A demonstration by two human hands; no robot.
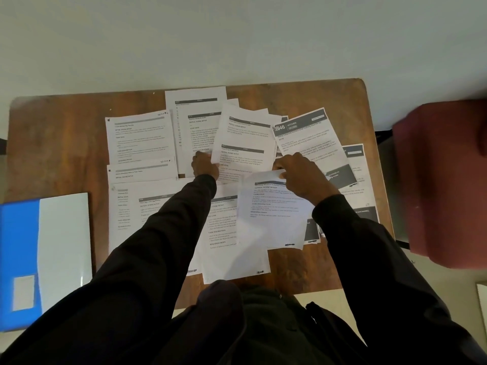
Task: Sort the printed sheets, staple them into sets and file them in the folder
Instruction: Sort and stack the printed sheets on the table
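On my feed the left hand (205, 165) pinches a sheet (242, 156) by its edge, right of the blue folder (21, 246). Farther right of it, the right hand (303, 177) grips another sheet (274, 219) by its top edge.

The scene is dimly lit. Faint glare is seen on the folder (63, 233) at 9 o'clock. Edges are warped and blurred.

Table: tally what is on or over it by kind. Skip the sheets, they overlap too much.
Folder: 1
Hands: 2, left hand and right hand
Total: 3
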